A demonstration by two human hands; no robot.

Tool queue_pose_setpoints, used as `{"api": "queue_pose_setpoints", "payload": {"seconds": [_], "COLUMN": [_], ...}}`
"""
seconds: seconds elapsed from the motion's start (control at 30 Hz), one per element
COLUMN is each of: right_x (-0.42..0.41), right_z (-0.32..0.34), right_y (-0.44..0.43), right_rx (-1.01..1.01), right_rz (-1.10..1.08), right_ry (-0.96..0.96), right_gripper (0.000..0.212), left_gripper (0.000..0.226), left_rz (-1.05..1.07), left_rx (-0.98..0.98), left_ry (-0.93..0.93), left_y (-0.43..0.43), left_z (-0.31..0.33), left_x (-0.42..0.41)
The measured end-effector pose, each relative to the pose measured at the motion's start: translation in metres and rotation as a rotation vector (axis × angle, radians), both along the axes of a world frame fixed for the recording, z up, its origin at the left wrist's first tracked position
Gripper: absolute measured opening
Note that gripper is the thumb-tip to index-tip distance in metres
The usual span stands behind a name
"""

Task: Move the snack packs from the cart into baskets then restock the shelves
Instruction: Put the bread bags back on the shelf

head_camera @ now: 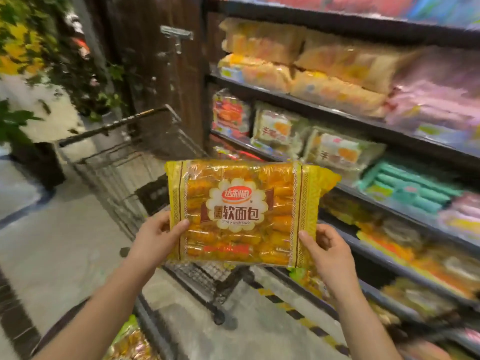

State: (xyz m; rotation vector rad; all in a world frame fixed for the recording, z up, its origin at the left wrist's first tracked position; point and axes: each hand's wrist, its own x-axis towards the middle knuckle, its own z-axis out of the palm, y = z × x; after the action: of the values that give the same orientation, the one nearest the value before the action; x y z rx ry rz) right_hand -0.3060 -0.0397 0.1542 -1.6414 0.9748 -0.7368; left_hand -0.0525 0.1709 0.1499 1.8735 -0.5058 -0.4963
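Note:
I hold a large yellow pack of soft bread rolls (241,211) upright in front of me, label facing me. My left hand (155,235) grips its lower left edge, thumb on the front. My right hand (327,248) grips its lower right edge the same way. Behind the pack stands a wire shopping cart (124,162), its inside mostly hidden. The dark shelves (337,113) on the right hold many snack packs in yellow, orange, pink and green wrappers.
A basket rim (145,315) with green and gold packs (130,341) shows at the bottom left. Black-and-yellow tape (293,310) runs along the floor at the shelf base. A dark wooden wall (155,61) and leafy plants (52,48) stand behind the cart.

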Motion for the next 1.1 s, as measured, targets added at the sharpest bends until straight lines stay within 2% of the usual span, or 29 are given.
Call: {"api": "queue_pose_setpoints", "payload": {"seconds": [0.23, 0.4, 0.57, 0.7, 0.83, 0.9, 1.0, 1.1], "right_x": [-0.113, -0.146, -0.131, -0.11, -0.084, -0.073, -0.062, -0.056], "right_z": [-0.023, -0.045, -0.054, -0.067, -0.09, -0.105, -0.132, -0.162], "right_y": [-0.077, -0.125, -0.153, -0.174, -0.197, -0.208, -0.221, -0.236], "right_rx": [0.009, 0.046, 0.048, 0.064, 0.104, 0.107, 0.072, 0.018], "right_rz": [-0.201, -0.271, -0.317, -0.341, -0.408, -0.463, -0.503, -0.547], "right_ry": [0.046, 0.08, 0.138, 0.173, 0.12, 0.121, 0.103, 0.095], "right_gripper": [0.024, 0.031, 0.048, 0.027, 0.022, 0.025, 0.013, 0.033], "left_gripper": [0.014, 0.023, 0.026, 0.028, 0.032, 0.034, 0.034, 0.029], "left_rz": [-0.25, -0.301, -0.293, -0.306, -0.339, -0.356, -0.341, -0.335], "left_rx": [0.055, 0.06, 0.108, 0.099, 0.069, 0.061, 0.054, 0.03], "left_ry": [0.055, 0.11, 0.124, 0.172, 0.2, 0.189, 0.101, 0.015], "left_y": [-0.125, -0.191, -0.234, -0.27, -0.306, -0.325, -0.352, -0.376], "left_z": [-0.008, -0.023, -0.031, -0.049, -0.081, -0.101, -0.129, -0.154], "left_x": [-0.077, -0.101, -0.091, -0.067, -0.047, -0.035, -0.021, -0.011]}}
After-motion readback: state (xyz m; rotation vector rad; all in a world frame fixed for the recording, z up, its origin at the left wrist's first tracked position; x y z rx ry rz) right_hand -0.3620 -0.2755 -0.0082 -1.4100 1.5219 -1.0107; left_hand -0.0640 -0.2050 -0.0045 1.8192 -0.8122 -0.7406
